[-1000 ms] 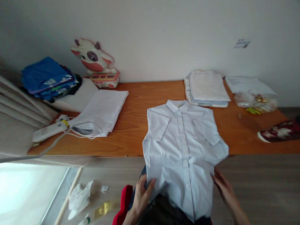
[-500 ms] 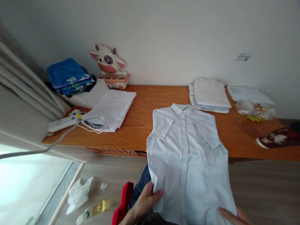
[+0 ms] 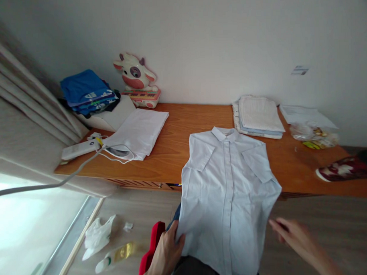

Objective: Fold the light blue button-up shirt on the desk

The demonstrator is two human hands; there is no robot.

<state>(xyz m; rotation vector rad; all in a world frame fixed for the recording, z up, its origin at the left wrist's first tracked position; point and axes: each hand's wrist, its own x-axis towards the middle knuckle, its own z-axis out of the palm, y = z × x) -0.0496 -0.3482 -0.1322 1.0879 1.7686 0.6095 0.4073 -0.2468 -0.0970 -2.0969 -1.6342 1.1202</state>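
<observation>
A white short-sleeved shirt [image 3: 216,200] lies front up, its collar and folded-in sleeves on the wooden tabletop. Its lower half hangs over the front edge towards me, the hem over my lap. My left hand [image 3: 167,248] grips the shirt's lower left side between thumb and fingers. Just beside the shirt's right edge is my right hand [image 3: 290,232], its fingers curled together. No cloth shows in them.
The wooden tabletop [image 3: 183,117] carries folded white cloth [image 3: 138,135], a power strip [image 3: 81,149], a cow toy [image 3: 136,81], blue clothes [image 3: 85,90], folded towels [image 3: 257,115], a plastic bag [image 3: 316,135] and a dark red flask [image 3: 344,168]. A bottle [image 3: 115,256] lies on the floor.
My right hand has let go of the shirt's lower right side and moved up and outward. That side has dropped inward. My left hand has shifted slightly left, still on the shirt.
</observation>
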